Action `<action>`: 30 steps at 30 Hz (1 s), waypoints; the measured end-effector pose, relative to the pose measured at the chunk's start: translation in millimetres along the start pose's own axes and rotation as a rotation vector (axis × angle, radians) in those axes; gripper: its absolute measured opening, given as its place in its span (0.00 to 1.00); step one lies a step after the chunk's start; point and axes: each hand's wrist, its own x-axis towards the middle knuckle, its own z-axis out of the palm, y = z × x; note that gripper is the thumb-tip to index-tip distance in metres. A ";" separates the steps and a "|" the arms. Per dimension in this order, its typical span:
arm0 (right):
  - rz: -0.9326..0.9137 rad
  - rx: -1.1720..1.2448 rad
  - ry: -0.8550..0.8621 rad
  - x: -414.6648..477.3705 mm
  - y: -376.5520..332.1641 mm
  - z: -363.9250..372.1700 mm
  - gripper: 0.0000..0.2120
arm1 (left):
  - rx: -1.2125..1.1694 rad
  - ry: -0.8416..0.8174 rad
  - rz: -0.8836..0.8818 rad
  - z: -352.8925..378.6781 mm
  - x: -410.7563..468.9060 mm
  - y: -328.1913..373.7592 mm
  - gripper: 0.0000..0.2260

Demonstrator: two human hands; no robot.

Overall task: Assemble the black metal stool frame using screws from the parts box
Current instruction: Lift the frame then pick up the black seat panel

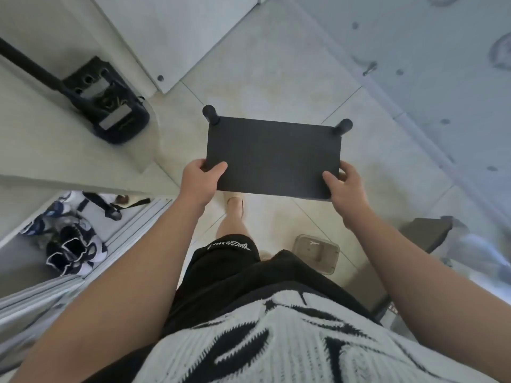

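Note:
The black metal stool point(272, 154) is held in the air in front of me, its flat rectangular top facing up. Two round black legs stick out past its far corners, one at the far left point(210, 114) and one at the far right point(343, 126). My left hand point(199, 181) grips the near left corner, thumb on top. My right hand point(347, 187) grips the near right corner the same way. The clear plastic parts box point(318, 254) sits on the tiled floor below, near my right leg.
A black wheeled base with a pole point(107, 102) stands at the left on a pale ledge. Shoes point(73, 251) lie at the lower left behind a sliding track. A white cabinet point(177, 37) stands ahead. A dark object point(425, 233) sits at the right.

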 end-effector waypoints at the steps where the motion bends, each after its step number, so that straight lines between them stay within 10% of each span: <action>1: -0.003 0.005 0.010 12.2 -13.7 3.6 0.19 | -0.003 -0.009 0.005 0.7 15.9 13.8 0.12; 30: 0.081 0.088 0.175 382.6 -288.1 -103.0 0.23 | 0.303 -0.223 0.116 224.9 346.4 417.0 0.18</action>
